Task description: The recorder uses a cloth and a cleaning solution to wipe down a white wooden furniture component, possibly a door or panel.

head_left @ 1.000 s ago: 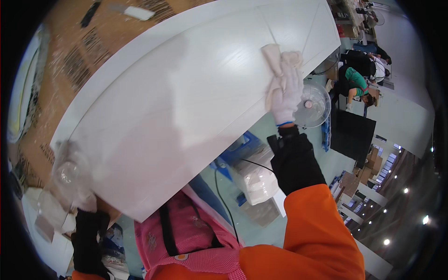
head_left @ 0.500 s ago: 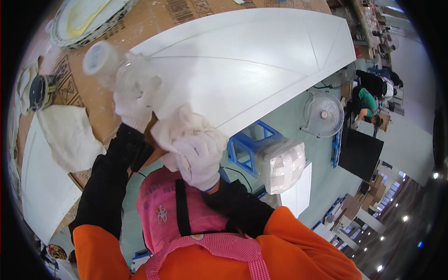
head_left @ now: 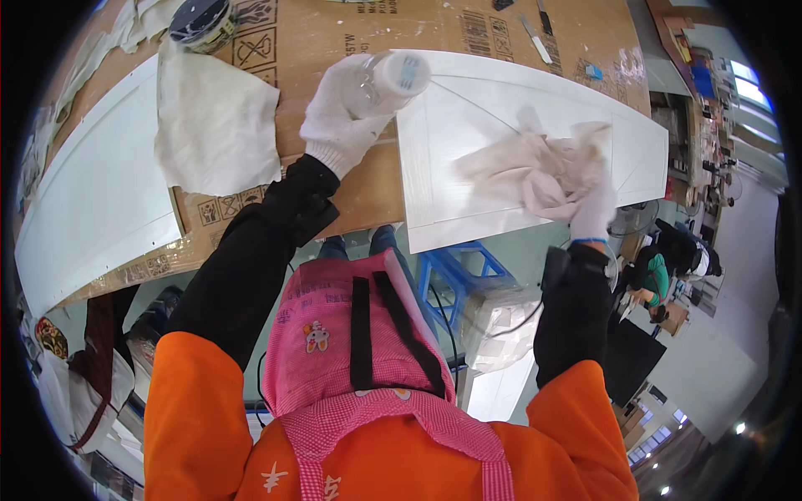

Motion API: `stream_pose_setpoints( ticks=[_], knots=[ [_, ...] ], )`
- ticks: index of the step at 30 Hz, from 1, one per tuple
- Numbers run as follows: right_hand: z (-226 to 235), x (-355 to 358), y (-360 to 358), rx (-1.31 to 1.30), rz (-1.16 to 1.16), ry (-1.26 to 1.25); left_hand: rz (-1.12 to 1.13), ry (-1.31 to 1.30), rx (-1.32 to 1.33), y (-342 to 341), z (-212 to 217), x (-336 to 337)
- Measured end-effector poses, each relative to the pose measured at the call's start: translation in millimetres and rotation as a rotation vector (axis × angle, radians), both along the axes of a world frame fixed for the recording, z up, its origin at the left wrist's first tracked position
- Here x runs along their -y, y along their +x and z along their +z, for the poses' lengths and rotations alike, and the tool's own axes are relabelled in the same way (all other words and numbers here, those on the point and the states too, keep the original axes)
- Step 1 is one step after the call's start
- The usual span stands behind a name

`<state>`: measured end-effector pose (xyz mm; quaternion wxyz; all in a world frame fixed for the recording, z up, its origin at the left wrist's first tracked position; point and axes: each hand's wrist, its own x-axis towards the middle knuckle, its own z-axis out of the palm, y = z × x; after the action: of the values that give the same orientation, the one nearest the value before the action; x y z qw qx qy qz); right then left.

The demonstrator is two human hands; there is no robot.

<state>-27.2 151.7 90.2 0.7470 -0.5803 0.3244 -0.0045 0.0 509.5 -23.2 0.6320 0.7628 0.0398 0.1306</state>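
Observation:
In white knit gloves, my left hand [head_left: 328, 121] is wrapped around a clear plastic bottle [head_left: 361, 90] with a white cap, held tilted over the cardboard beside the panel's left end. My right hand [head_left: 593, 215] grips a crumpled beige cloth [head_left: 547, 174], which lies bunched on the white panel [head_left: 468, 196] towards its right part. The cloth and the right fingers are smeared by motion. That panel has thin grooved lines and a curved far edge.
Cardboard [head_left: 334, 29] covers the table. A second white panel [head_left: 100, 184] and a cream cloth [head_left: 215, 125] lie left, by a black-lidded tub [head_left: 200, 25]. A knife [head_left: 535, 40] sits far right. Beyond the near edge stand a blue stool [head_left: 447, 280] and a wrapped bundle [head_left: 501, 330].
My right hand has swept the cloth rightward across the panel, away from my left hand. The bottle is now seen further right, still in my left hand. The view has shifted.

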Motion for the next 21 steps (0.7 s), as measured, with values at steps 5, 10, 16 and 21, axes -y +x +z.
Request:
stream_pose_setpoints(
  ticks=[5, 10, 16, 21],
  knots=[
    [-66.1, -58.1, -29.2, 0.259, 0.638, -1.531, -0.072, 0.004, -0.036, -0.9, 1.6, -7.5],
    [-45.4, -183.2, -56.2, 0.301, 1.067, -1.522, -0.02, -0.018, -0.094, -10.8, 2.8, -16.0],
    [-73.6, -188.9, 61.4, 0.629, 0.906, -1.726, 0.001, -0.07, 0.053, -4.9, 4.5, -3.2],
    [-69.2, -181.7, 10.8, 0.557, 1.053, -1.601, 0.03, 0.025, -0.078, -8.3, -4.8, -12.5]
  ],
)
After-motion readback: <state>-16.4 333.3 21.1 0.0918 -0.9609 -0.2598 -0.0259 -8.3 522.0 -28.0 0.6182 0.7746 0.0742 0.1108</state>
